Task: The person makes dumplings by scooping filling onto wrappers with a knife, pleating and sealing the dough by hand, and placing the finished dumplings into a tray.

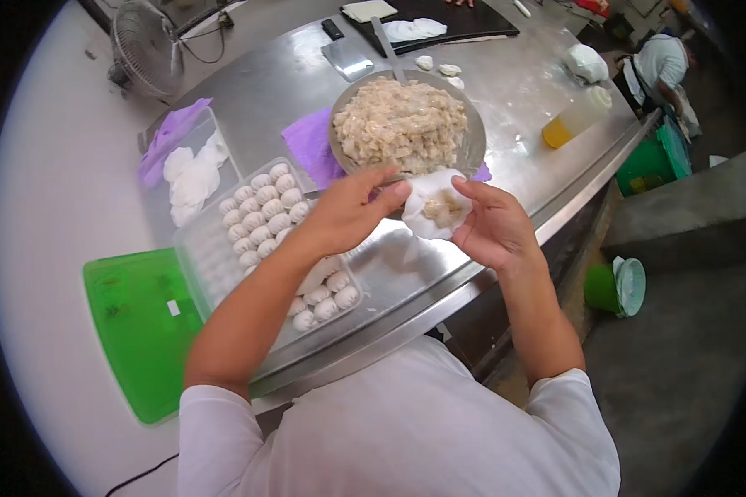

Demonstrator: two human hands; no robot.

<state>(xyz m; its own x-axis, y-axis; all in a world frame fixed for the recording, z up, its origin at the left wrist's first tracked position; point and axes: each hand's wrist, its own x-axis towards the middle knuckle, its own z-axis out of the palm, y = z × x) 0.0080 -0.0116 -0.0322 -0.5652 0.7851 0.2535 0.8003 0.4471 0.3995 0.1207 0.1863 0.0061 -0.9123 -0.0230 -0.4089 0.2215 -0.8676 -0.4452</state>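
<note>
In the right hand, thumb and fingers pinch one rim of a roundish dough wrapper; the left hand curls by the opposite rim, and what it holds I cannot tell. The wrapper's filled face points up, without a clear long axis. Just beyond the grip sits a heaped filling bowl; rightward, open steel counter reaches a squeeze bottle; leftward, a tray of pleated buns. The counter's edge runs close on the near side.

We've got a shiny metal table, clear plastic tray by its left edge, and a matt wrapper.
</note>
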